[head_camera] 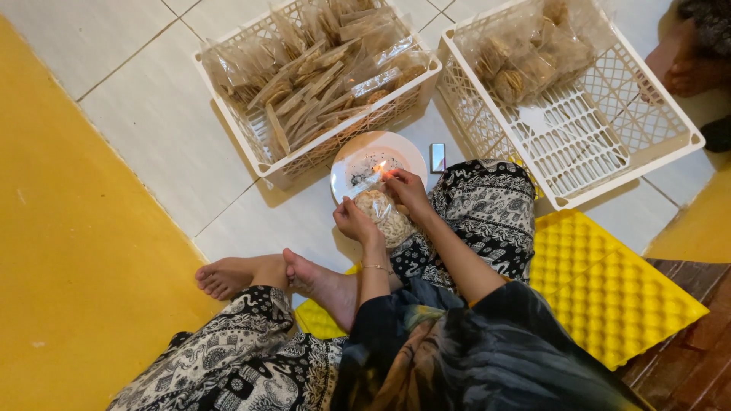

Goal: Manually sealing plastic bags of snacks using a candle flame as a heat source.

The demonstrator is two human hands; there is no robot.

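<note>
My left hand and my right hand both hold a clear plastic bag of pale snacks over my lap. The bag's open end points toward a small flame burning on a white plate that stands on the tiled floor just ahead. My right hand pinches the bag's top close to the flame. My left hand grips the bag's lower side.
A white plastic crate full of sealed snack bags stands ahead left. A second white crate, partly filled, stands ahead right. A small lighter lies by the plate. I sit on a yellow foam mat. Another person's foot shows at top right.
</note>
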